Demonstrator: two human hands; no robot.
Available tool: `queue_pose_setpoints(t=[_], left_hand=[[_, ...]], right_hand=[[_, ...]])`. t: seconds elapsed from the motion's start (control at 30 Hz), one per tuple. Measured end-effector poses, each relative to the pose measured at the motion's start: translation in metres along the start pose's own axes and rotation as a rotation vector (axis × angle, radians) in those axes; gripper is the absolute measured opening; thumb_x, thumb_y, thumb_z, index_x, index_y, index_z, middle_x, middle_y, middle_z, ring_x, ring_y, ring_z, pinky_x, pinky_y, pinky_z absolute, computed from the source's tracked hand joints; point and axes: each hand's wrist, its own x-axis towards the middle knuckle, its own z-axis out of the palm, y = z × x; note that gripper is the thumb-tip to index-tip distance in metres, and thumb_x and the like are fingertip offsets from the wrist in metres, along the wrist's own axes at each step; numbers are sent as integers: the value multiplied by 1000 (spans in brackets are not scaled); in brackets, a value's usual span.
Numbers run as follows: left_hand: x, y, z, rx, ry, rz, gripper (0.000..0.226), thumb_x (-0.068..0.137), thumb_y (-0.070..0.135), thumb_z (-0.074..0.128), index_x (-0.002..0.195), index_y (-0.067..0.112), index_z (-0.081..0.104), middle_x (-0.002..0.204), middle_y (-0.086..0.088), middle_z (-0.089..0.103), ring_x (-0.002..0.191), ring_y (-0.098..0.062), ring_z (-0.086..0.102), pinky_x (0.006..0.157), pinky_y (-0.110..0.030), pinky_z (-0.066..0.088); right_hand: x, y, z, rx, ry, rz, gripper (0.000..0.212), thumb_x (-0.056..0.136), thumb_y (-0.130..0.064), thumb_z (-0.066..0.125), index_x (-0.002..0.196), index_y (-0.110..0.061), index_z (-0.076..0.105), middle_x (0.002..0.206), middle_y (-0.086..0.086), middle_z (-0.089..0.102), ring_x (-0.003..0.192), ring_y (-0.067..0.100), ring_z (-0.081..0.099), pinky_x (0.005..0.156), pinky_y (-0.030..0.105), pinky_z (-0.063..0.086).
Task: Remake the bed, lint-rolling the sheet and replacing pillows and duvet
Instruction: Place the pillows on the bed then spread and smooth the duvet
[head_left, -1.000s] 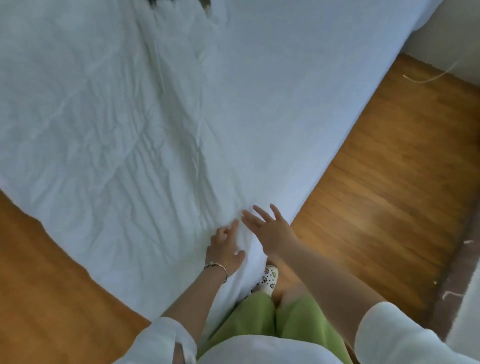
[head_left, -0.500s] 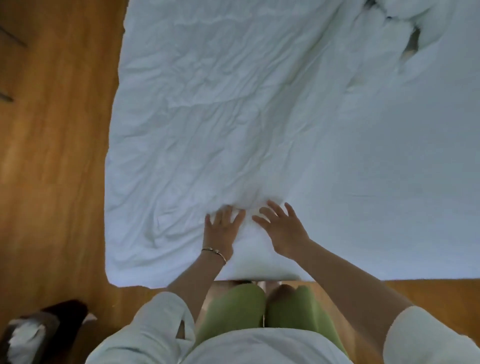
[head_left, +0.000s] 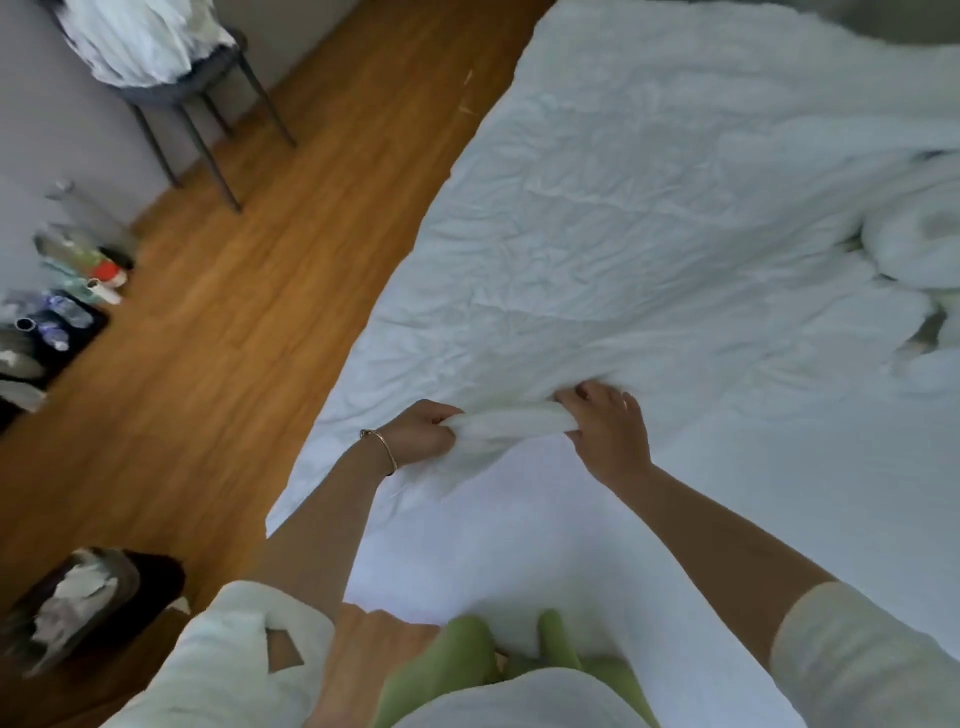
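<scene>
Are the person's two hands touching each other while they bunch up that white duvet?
Apart. The head view shows the left hand and right hand each gripping the bunched duvet, with a roll of fabric between them.

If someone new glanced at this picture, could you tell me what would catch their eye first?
First, the two hands at centre: the left hand and the right hand each have a grip on one bunched ridge of the white duvet, which spreads wrinkled across the bed. Next, the warm wooden floor on the left, with a dark chair piled with white bedding at the top left corner.
</scene>
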Motion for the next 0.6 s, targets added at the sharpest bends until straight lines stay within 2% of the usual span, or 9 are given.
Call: queue_pose_setpoints(t=[0.1, 0.17, 0.23, 0.27, 0.33, 0.4, 0.47, 0.53, 0.6], left_hand=[[7, 16, -16, 107, 10, 7, 35, 69, 6, 44, 91, 0, 70, 82, -5, 63, 81, -21, 61, 68, -27, 45], [20, 29, -16, 385, -5, 7, 33, 78, 9, 48, 104, 12, 68, 105, -4, 64, 105, -24, 59, 82, -28, 45], [26, 51, -3, 806, -107, 6, 55, 86, 17, 51, 139, 30, 46, 141, 1, 47, 130, -24, 43, 100, -32, 43], [25, 64, 11, 886, -189, 84, 68, 86, 21, 55, 148, 36, 29, 147, 3, 38, 134, -23, 37, 105, -35, 40], [22, 89, 46, 808, -348, 317, 88, 83, 27, 66, 151, 41, 11, 148, 6, 34, 133, -16, 35, 108, -32, 35], [17, 111, 81, 690, -370, 468, 90, 83, 39, 70, 150, 39, 10, 146, 3, 40, 128, -16, 42, 106, -31, 37], [25, 123, 95, 628, -318, 486, 76, 88, 39, 66, 149, 29, 22, 136, -6, 52, 119, -22, 52, 98, -32, 44], [37, 132, 86, 586, -292, 504, 54, 91, 32, 65, 139, 20, 44, 126, -7, 60, 112, -22, 57, 94, -29, 44], [47, 134, 65, 499, -248, 547, 31, 91, 27, 65, 119, 16, 59, 110, -3, 64, 102, -20, 60, 84, -26, 44]], right_hand=[[22, -3, -53, 141, -306, 14, 34, 95, -25, 61, 128, -20, 60, 116, 7, 65, 107, 30, 61, 87, 39, 49], [21, -6, -86, 78, -469, 61, 35, 99, -44, 49, 120, -18, 60, 112, 5, 65, 105, 27, 62, 85, 36, 49], [5, -10, -110, 18, -566, 124, 51, 98, -56, 42, 122, -15, 61, 120, 3, 63, 112, 24, 59, 93, 35, 46], [-5, -9, -117, 16, -597, 163, 55, 98, -58, 40, 126, -15, 60, 128, 2, 60, 118, 23, 57, 98, 34, 44], [-22, -8, -125, 64, -612, 242, 55, 98, -57, 41, 134, -18, 55, 139, 0, 54, 127, 20, 51, 103, 31, 39], [-29, -6, -133, 153, -547, 275, 47, 95, -52, 49, 135, -26, 55, 135, -5, 57, 121, 16, 55, 97, 27, 43], [-28, -1, -137, 247, -384, 307, 40, 88, -49, 63, 122, -29, 63, 114, -9, 66, 104, 13, 62, 79, 23, 46], [-32, 4, -134, 266, -134, 349, 41, 80, -53, 72, 111, -28, 65, 101, -10, 66, 92, 11, 61, 71, 21, 43], [-38, 13, -123, 178, 168, 320, 46, 75, -51, 77, 110, -23, 65, 102, -5, 64, 93, 16, 58, 76, 26, 45]])
